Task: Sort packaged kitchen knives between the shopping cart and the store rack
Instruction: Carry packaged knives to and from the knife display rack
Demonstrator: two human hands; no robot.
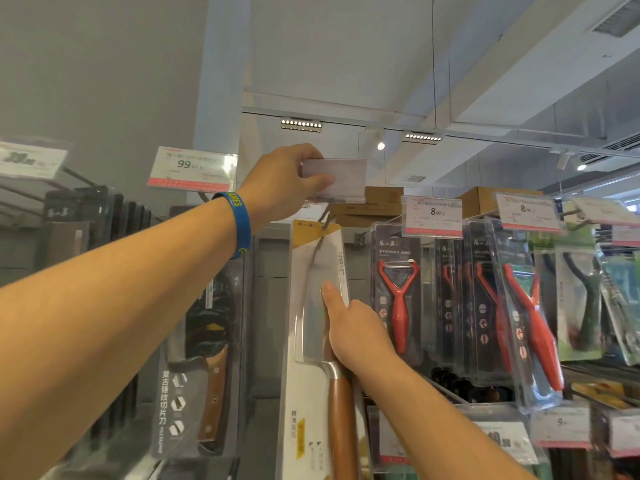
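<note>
A packaged kitchen knife [311,306] with a wooden handle, in a white and yellow card pack, stands upright at the rack hook [325,220]. My right hand [356,327] grips the pack's right edge at mid-height, index finger laid up along it. My left hand [287,181], a blue wristband on its wrist, pinches the clear price tag holder [337,176] at the hook's tip and holds it tilted up. The pack's top sits at the hook; whether its hole is on the hook I cannot tell. The shopping cart is out of view.
A dark packaged cleaver [204,372] hangs to the left under a 99 price tag [192,168]. Red peelers [398,299] in clear packs hang to the right, with more packs [575,296] beyond. Cardboard boxes [381,199] sit on top of the rack.
</note>
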